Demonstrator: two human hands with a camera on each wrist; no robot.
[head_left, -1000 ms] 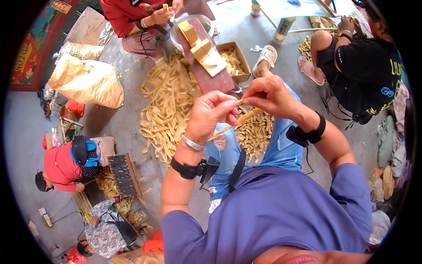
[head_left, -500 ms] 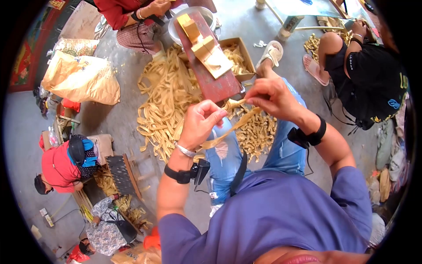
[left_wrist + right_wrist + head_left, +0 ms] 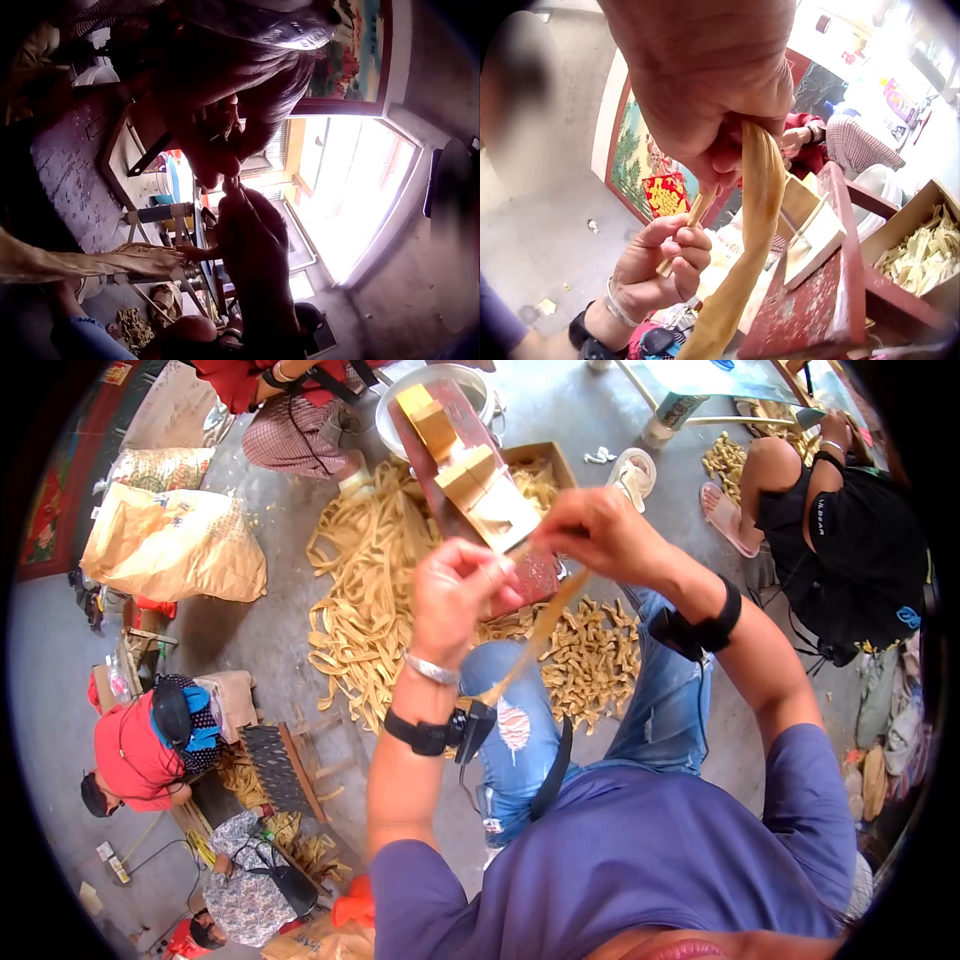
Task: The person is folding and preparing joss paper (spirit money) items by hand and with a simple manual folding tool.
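In the head view the left hand (image 3: 452, 598) and right hand (image 3: 608, 538) are close together above the knees. A tan strip (image 3: 545, 635) hangs down from the right hand. The right wrist view shows the left hand (image 3: 664, 259) pinching a short, thin tan piece (image 3: 699, 208), whose upper end the right hand (image 3: 716, 105) pinches. From the right hand's curled fingers the long, flat strip (image 3: 759, 217) trails downward. Both hands look dark in the left wrist view, fingertips meeting, with the strip (image 3: 97, 264) running leftward from the right hand (image 3: 255, 247).
A red bench (image 3: 535, 578) with wooden blocks (image 3: 480, 485) stands ahead. Loose strips (image 3: 370, 580) lie on the floor left of it, and a pile of short knotted pieces (image 3: 590, 660) lies beyond the knees. A box (image 3: 550, 455), a bucket (image 3: 385, 425) and several seated people surround the area.
Both hands have risen slightly toward the bench, and the right hand has shifted a little left. The twisted piece seen between them half a second ago is now mostly hidden; the strip hangs more steeply.
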